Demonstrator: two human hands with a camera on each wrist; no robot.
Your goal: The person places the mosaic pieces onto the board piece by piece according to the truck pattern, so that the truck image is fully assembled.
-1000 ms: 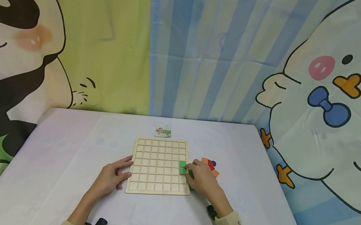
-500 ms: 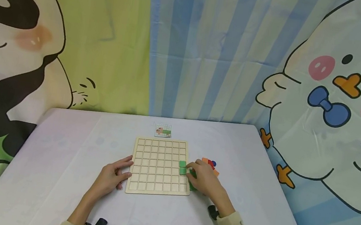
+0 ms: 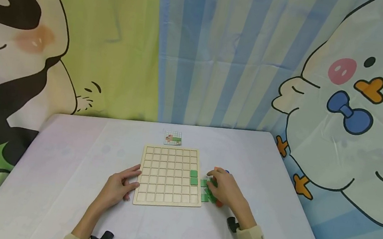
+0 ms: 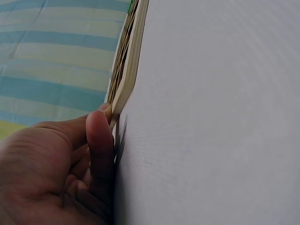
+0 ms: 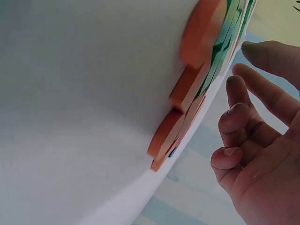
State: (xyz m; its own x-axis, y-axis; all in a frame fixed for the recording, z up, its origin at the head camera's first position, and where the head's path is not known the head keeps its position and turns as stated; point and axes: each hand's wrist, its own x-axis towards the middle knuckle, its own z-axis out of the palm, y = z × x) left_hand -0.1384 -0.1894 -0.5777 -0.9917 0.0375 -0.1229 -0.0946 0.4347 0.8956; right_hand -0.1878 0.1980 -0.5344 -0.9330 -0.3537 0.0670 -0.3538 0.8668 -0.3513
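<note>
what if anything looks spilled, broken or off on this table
Nothing stands out as spilled or broken. The board has two green squares in its grid; the loose green pieces by its right edge look jumbled, though the right hand partly hides them.

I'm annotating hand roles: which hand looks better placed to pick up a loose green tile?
Probably the right hand: it is beside the loose green tiles, apparently holding nothing. The left hand is across the board, touching its left edge.

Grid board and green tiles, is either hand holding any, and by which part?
Nothing looks gripped. The left hand only touches the grid board at its left edge; the right hand, near the green tiles, is empty.
</note>
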